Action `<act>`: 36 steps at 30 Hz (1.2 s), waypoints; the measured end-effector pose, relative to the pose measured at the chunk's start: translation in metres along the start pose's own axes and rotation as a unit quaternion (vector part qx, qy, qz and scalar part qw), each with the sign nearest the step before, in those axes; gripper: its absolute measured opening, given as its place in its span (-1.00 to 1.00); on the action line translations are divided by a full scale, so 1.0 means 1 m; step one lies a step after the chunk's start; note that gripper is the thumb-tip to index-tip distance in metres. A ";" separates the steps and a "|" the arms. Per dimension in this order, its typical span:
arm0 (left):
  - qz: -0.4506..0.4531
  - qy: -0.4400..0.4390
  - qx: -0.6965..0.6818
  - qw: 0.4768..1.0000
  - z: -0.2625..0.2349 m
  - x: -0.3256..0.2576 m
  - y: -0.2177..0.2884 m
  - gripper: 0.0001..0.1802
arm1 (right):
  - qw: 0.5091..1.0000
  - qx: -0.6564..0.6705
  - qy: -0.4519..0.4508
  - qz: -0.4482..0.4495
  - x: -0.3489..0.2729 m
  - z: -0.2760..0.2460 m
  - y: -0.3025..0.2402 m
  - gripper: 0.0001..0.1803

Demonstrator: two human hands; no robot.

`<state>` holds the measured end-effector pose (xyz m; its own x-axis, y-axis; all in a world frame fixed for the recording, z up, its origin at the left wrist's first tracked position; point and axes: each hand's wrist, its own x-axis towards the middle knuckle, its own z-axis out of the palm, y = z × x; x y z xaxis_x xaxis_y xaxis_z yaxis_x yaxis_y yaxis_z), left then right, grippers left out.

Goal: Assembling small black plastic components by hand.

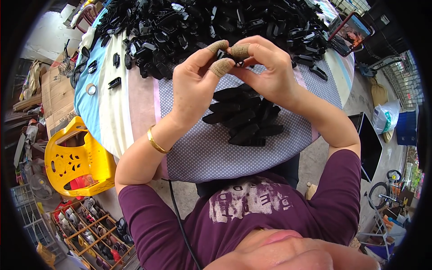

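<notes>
My left hand (194, 80) and my right hand (273, 71) meet over the table, fingertips pinched around a small black plastic part (222, 55). Tan tape wraps my left thumb and index finger, and also my right index finger. The fingers cover most of the part, so its exact kind cannot be made out. Just below my hands lies a small heap of black elongated plastic pieces (245, 118). Beyond them spreads a large pile of similar black glossy parts (193, 27).
A striped and dotted cloth covers the table (198, 155). At left are a tape roll (91, 89), a few loose black parts and a yellow plastic chair (83, 157). A phone (353, 33) stands at the right edge. A black cable (175, 209) hangs by my body.
</notes>
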<state>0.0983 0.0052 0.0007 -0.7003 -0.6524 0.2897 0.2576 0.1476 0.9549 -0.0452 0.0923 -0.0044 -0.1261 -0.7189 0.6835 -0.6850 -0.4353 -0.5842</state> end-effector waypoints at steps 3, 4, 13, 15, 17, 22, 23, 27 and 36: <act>0.009 -0.005 -0.006 1.000 -0.001 0.001 0.004 -0.69 | 0.999 0.006 0.024 0.034 0.003 0.001 -0.002 -0.63; 0.010 -0.005 -0.006 1.000 -0.003 0.002 0.004 -0.69 | 0.999 0.006 0.023 0.034 0.003 -0.002 -0.001 -0.63; 0.114 -0.101 0.167 0.974 -0.014 0.006 0.013 -0.78 | 0.990 -0.003 -0.134 0.034 -0.002 -0.005 0.003 -0.74; 0.090 -0.092 0.145 0.981 -0.012 0.006 0.010 -0.78 | 0.992 -0.021 -0.123 0.024 -0.003 -0.004 0.003 -0.74; 0.094 -0.091 0.133 0.982 -0.011 0.006 0.007 -0.77 | 0.992 0.001 -0.122 0.044 -0.005 -0.003 0.005 -0.75; 0.082 -0.090 0.111 0.986 -0.014 0.010 0.002 -0.74 | 0.991 0.001 -0.127 0.036 -0.003 -0.004 0.013 -0.72; 0.086 -0.091 0.112 0.986 -0.014 0.011 -0.002 -0.72 | 0.991 0.021 -0.129 0.038 -0.002 -0.005 0.017 -0.69; 0.150 -0.061 0.189 0.969 -0.015 0.011 -0.007 -0.61 | 0.979 -0.012 -0.188 0.079 0.007 -0.014 0.015 -0.42; 0.284 -0.141 0.358 0.879 -0.015 0.011 0.009 -0.64 | 0.990 0.023 0.018 0.141 0.012 -0.048 0.052 -0.75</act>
<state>0.1027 -0.0121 0.0117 -0.7573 -0.1283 0.6403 0.2044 0.8847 0.4190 -0.1165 0.0875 -0.0056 -0.3347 -0.7957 0.5048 -0.5858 -0.2439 -0.7729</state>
